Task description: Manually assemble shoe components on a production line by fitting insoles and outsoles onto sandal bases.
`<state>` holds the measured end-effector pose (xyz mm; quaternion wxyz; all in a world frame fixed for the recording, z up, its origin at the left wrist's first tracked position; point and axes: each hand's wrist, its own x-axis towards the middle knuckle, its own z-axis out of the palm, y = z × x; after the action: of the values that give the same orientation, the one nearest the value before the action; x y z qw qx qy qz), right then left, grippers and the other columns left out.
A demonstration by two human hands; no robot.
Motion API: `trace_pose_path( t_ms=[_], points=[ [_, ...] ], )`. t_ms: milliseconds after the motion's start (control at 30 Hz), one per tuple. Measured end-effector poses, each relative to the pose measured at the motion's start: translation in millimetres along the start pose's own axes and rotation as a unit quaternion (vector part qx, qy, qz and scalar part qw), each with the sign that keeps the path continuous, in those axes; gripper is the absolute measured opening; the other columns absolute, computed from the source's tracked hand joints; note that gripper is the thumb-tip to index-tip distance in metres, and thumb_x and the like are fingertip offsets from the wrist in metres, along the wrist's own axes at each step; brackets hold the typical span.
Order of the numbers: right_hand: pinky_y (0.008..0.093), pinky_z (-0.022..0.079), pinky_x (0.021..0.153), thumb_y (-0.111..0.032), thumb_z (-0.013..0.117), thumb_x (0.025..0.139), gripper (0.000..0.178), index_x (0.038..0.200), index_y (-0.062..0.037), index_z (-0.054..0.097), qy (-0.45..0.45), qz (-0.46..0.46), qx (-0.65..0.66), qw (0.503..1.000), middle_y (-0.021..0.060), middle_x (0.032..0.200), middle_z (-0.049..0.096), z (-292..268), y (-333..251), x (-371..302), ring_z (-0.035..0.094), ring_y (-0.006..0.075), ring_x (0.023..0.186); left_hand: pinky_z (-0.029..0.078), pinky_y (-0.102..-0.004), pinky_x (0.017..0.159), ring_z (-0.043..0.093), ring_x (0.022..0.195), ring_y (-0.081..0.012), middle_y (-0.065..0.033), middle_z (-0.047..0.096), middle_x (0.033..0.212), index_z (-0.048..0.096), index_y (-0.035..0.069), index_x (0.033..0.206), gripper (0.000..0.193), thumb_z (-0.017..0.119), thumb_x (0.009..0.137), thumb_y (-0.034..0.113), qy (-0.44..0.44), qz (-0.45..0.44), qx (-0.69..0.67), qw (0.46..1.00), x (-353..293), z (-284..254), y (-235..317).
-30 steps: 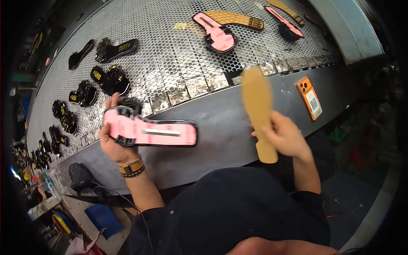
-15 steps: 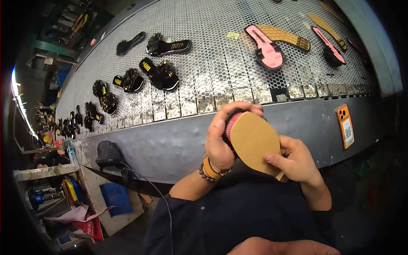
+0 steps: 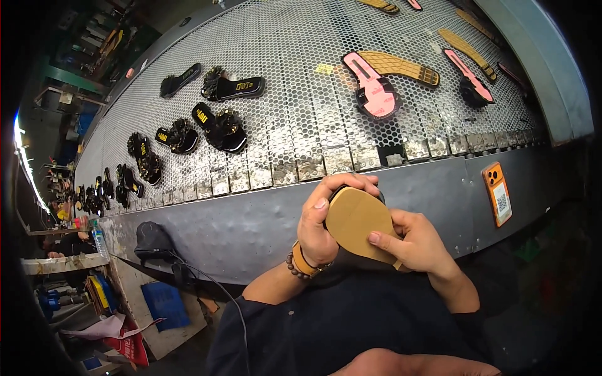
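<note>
Just in front of my body, my left hand (image 3: 318, 225) wraps round the far and left side of a slipper, of which only a dark rim (image 3: 381, 196) shows. Over it lies a tan shoe sole (image 3: 356, 219), its broad rounded end covering the slipper's underside. My right hand (image 3: 419, 247) pinches the narrower near end of this sole, thumb on top and fingers curled underneath. Most of the slipper is hidden by the sole and my left fingers.
Ahead runs a metal mesh conveyor (image 3: 288, 94). Finished black slippers (image 3: 219, 128) stand on its left; upturned pink-bottomed slippers (image 3: 376, 94) and tan soles (image 3: 401, 66) lie on its right. An orange phone (image 3: 497, 194) sits on the grey metal edge, with a black object (image 3: 153, 240) and cable at left.
The sole's rounded end now covers the pink underside and black upper that showed beside it. Both hands have come closer together around the slipper. The view has shifted slightly.
</note>
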<state>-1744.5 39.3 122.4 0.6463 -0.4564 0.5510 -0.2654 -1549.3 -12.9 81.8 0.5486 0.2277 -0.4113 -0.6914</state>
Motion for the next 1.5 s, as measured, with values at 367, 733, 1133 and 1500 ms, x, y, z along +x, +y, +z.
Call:
trace_pose_path(
  t_ms=[367, 733, 1133, 1500],
  points=[
    [0.0291, 0.047, 0.050, -0.032, 0.075, 0.097, 0.036, 0.106, 0.0032, 0.071, 0.019, 0.038, -0.084, 0.996, 0.0077, 0.072, 0.073, -14, -17, -9, 0.063, 0.0106, 0.052, 0.053, -0.0424, 0.107, 0.066, 0.124, -0.0311, -0.0303, 0.066, 0.134, 0.052, -0.010, 0.141, 0.071, 0.042, 0.109, 0.053, 0.010, -0.022, 0.019, 1.000, -6, 29, 11],
    [0.0326, 0.056, 0.098, 0.001, 0.080, 0.088, 0.052, 0.136, 0.0024, 0.059, -0.160, -0.022, 0.108, 0.981, 0.0088, 0.123, 0.071, -91, 27, -12, 0.069, 0.0171, 0.109, 0.060, -0.0393, 0.093, 0.073, 0.107, -0.0280, -0.0242, 0.073, 0.119, 0.064, -0.009, 0.123, 0.032, 0.051, 0.112, 0.018, 0.166, 0.096, 0.182, 0.964, 20, 11, 35],
    [0.0344, 0.061, 0.086, 0.006, 0.069, 0.092, 0.040, 0.131, 0.0051, 0.065, 0.328, -0.368, -0.236, 0.837, 0.0203, 0.113, 0.076, -68, -45, -64, 0.078, 0.0291, 0.095, 0.036, -0.0449, 0.121, 0.045, 0.149, -0.0296, -0.0211, 0.047, 0.159, 0.042, -0.005, 0.154, 0.055, 0.055, 0.108, 0.023, -0.043, -0.152, 0.151, 0.976, -9, 63, -35],
    [0.0393, 0.059, 0.071, 0.004, 0.066, 0.086, 0.047, 0.131, 0.0164, 0.061, 0.217, -0.354, -0.293, 0.861, 0.0288, 0.135, 0.065, 18, 0, -36, 0.070, 0.0333, 0.073, 0.057, -0.0474, 0.105, 0.066, 0.122, -0.0389, -0.0262, 0.064, 0.134, 0.049, -0.003, 0.145, 0.048, 0.038, 0.115, 0.034, 0.122, -0.134, -0.104, 0.978, 19, 73, -54]
  ],
)
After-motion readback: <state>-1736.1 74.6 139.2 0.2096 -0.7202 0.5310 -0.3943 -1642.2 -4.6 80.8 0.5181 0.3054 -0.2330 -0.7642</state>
